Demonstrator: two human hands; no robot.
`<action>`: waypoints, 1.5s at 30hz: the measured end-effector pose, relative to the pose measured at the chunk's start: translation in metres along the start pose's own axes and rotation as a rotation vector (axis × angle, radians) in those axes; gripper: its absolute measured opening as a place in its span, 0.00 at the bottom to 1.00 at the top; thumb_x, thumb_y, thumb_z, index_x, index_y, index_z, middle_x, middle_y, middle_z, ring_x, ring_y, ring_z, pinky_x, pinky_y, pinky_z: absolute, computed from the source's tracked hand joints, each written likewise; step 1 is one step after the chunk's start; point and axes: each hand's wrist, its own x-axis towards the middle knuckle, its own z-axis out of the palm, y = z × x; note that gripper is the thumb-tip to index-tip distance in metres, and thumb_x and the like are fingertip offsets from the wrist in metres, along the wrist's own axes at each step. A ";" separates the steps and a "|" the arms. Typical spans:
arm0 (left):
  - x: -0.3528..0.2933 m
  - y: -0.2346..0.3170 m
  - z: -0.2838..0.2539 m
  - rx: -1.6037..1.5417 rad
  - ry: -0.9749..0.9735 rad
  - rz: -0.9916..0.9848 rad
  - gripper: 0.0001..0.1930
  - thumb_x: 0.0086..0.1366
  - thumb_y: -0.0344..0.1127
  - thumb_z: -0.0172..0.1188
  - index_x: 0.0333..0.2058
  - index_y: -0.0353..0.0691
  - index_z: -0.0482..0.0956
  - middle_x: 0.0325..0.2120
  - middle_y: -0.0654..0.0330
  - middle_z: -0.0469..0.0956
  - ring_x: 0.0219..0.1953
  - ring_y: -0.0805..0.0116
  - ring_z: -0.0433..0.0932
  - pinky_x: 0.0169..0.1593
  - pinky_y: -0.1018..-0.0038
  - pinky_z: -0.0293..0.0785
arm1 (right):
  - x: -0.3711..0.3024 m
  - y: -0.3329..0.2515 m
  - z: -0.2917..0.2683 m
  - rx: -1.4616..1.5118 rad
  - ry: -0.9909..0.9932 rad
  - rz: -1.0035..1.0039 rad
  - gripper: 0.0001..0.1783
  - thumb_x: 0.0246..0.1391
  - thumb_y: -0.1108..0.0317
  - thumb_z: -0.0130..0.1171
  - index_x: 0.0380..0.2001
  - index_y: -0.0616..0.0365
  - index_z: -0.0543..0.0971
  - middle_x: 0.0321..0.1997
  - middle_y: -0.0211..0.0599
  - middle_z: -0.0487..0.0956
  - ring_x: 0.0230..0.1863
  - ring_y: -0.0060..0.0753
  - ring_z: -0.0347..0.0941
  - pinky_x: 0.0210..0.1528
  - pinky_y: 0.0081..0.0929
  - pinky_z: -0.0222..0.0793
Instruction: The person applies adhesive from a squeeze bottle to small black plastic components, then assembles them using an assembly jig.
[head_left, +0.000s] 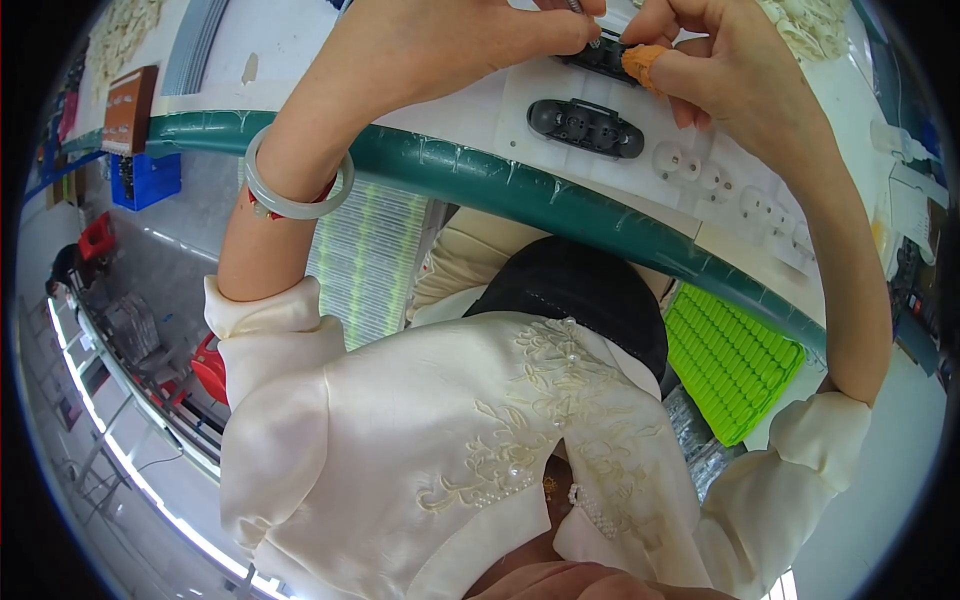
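My left hand (545, 28) is at the top edge, thumb and fingers closed on a thin metal tool (594, 43). Its tip meets a black plastic part (600, 58) lying on the table. At that part's right end, my right hand (705, 60) is closed, seemingly pinching it. A wrinkled orange piece (640, 65) sits at the right thumb tip, perhaps a finger cot. My hands hide much of the part. Just below lies a second black part (586, 128), elongated with rounded recesses, untouched. Clear round plastic pieces (690, 168) lie beside it in a row.
The white table (440, 115) has a green padded edge (500, 185). Cream pieces (812, 28) are heaped at the far right. A brown box (130, 110) stands at the left, above a blue bin (148, 182). A bright green ribbed tray (730, 360) is below the edge.
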 end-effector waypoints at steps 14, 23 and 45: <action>0.004 0.002 0.003 0.112 0.004 0.187 0.04 0.45 0.23 0.61 0.22 0.31 0.74 0.18 0.58 0.76 0.21 0.74 0.75 0.28 0.80 0.71 | 0.002 0.002 -0.008 0.033 -0.030 0.056 0.04 0.49 0.74 0.58 0.25 0.63 0.75 0.15 0.29 0.72 0.13 0.16 0.65 0.14 0.13 0.59; 0.004 0.014 0.007 0.275 -0.015 0.125 0.04 0.43 0.22 0.60 0.20 0.32 0.74 0.17 0.59 0.75 0.20 0.74 0.74 0.26 0.80 0.72 | 0.003 0.007 -0.009 0.016 -0.056 0.015 0.05 0.52 0.71 0.57 0.28 0.62 0.75 0.16 0.28 0.71 0.14 0.15 0.63 0.14 0.13 0.58; 0.022 -0.022 0.018 -0.423 -0.079 0.741 0.06 0.43 0.19 0.60 0.21 0.33 0.73 0.19 0.61 0.74 0.23 0.76 0.74 0.28 0.82 0.74 | 0.015 -0.004 -0.012 0.003 -0.033 0.139 0.07 0.44 0.70 0.58 0.26 0.62 0.80 0.16 0.30 0.72 0.13 0.18 0.61 0.14 0.17 0.52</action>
